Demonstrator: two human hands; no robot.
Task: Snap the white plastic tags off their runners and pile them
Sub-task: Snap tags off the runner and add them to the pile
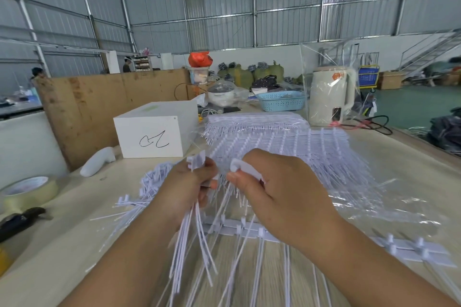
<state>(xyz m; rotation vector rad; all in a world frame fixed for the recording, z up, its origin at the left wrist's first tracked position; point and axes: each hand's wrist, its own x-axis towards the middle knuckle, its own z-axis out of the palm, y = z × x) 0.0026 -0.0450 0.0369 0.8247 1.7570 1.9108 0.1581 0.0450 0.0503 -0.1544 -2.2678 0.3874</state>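
2 bare forearms, no sleeves in view; left hand [185, 185] and right hand [277, 189] ungloved, short nails.

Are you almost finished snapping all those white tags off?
Not nearly. Done: a loose pile of white plastic tags lies on the table to the left. In hand: the left hand grips a bunch of snapped tags, and the right hand pinches one tag head. Left: a big stack of unsnapped white tag sheets behind, plus a runner strip below.
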